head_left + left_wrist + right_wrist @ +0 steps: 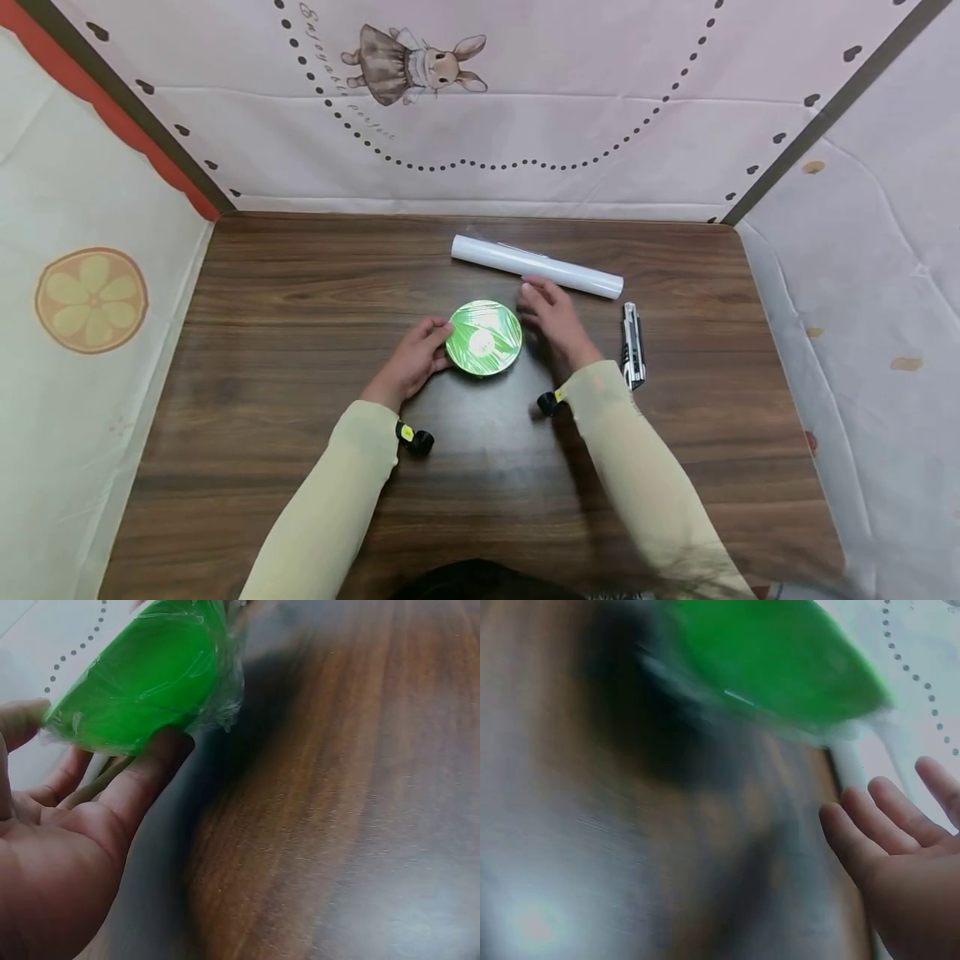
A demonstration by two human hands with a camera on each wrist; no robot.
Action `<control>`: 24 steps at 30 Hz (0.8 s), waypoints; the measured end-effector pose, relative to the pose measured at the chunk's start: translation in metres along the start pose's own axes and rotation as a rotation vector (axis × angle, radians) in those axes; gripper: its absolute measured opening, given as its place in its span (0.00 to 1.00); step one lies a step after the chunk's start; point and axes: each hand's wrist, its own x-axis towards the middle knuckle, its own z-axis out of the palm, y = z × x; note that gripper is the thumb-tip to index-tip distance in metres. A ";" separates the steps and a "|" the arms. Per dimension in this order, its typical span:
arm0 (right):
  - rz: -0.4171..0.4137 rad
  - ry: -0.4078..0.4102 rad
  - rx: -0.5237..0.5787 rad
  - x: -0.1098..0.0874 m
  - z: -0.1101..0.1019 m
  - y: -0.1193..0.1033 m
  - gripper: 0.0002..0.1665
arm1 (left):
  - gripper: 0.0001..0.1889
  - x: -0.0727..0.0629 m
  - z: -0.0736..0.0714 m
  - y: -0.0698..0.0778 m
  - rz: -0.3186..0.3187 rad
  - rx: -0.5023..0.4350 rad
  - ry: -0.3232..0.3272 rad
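A round green bowl (483,337) in clear, crinkled plastic wrap shows a leaf-patterned top with a pale centre in the head view. My left hand (415,358) grips its left edge, thumb at the rim and fingers beneath. In the left wrist view the green side of the bowl (150,682) is tilted above the table, with loose wrap hanging off it. To the right of the bowl is my right hand (555,317), fingers spread and apart from it. The right wrist view has those fingers (847,836) relaxed below the blurred green bowl (780,660).
Behind the right hand lies a white roll (536,267), slanting across the back of the wooden table (300,292). A utility knife (633,346) rests beside the right forearm. Printed cloth walls (562,67) enclose the table's back and sides.
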 end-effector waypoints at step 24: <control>-0.110 0.082 -1.213 0.066 -0.039 -0.032 0.38 | 0.17 -0.034 -0.005 -0.005 -0.015 0.102 0.072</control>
